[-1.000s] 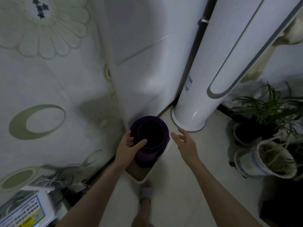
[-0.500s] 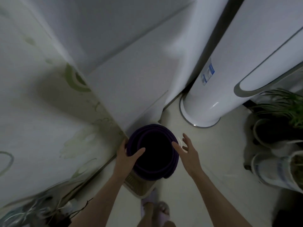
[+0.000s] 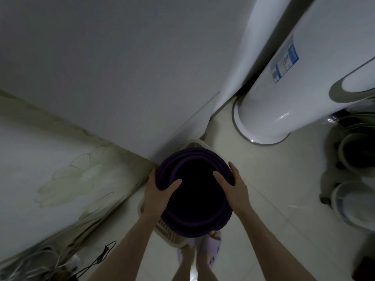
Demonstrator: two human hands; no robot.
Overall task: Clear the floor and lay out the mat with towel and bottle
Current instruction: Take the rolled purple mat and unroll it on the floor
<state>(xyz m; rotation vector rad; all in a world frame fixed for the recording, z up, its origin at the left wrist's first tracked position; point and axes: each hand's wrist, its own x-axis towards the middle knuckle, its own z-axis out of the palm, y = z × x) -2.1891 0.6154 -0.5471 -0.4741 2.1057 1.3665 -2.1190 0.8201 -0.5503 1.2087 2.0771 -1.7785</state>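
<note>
Rolled purple mat upright in a basket near the wall corner, left hand and right hand gripping its rim, thumbs inside.

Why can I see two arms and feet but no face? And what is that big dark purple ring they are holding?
The camera sits on a person's head and looks down, so you see only what that person sees: their own arms, and their feet in pale slippers on the tiled floor. There is just this one view.

The purple ring is the end of a rolled mat, seen from above. The dark middle is the hollow inside the roll. It stands upright in a beige basket, in a corner by the wall.

The left hand and the right hand each grip the roll's rim, with the thumb inside.

Nearby stand a tall white appliance and some plant pots.
</note>
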